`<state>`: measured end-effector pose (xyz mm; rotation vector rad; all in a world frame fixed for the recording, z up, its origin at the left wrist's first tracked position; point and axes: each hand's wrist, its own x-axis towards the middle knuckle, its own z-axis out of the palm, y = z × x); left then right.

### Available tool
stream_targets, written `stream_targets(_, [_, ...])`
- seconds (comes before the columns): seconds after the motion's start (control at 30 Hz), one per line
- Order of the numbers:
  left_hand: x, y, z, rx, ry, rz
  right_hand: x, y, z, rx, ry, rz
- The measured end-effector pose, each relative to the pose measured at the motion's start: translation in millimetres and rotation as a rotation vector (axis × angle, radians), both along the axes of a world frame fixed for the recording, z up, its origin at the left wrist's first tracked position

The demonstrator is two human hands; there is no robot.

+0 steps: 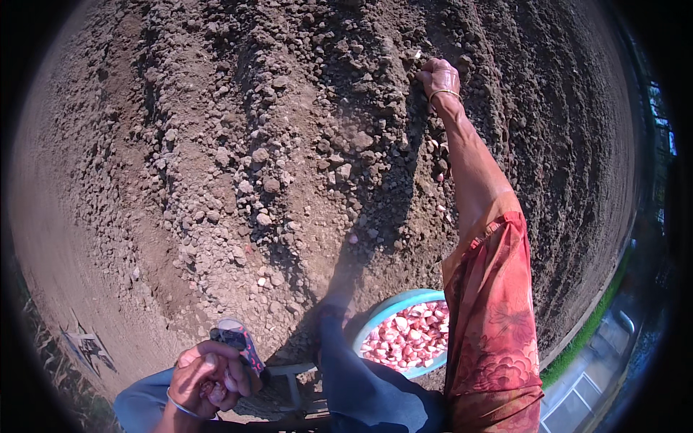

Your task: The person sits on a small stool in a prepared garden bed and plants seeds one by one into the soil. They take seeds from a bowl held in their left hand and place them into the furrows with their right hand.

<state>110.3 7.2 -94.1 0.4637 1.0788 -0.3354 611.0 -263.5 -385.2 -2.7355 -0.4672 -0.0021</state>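
Several reddish garlic cloves (214, 391) lie cupped in the curled fingers of my left hand (197, 368), held low over my left knee. My right arm is stretched far forward, and my right hand (441, 76) is bent down into a furrow (433, 124) of crumbly soil. Its fingertips are hidden, so I cannot tell whether a clove is between them. Pale cloves (441, 177) sit in the same furrow nearer to me. Beside my right leg stands a blue plastic basin (379, 319) full of pink and white garlic cloves (403, 335), partly covered by my red sleeve.
Ridges of cloddy soil (270, 108) run away from me. A single clove (353, 238) lies on the soil in my shadow. Under me is part of a metal stool frame (292, 373). Green grass (584, 335) and paving (574, 400) border the right side.
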Motion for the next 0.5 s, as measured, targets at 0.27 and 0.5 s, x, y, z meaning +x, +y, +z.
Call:
stream_targets(0.27, [-4, 2, 2, -0.061, 0.011, -0.006, -5, -18, 17, 0.059, 0.134, 0.107])
stream_targets(0.5, [-3, 1, 4, -0.039, -0.009, -0.026, -31, -16, 32, 0.076, 0.121, -0.116])
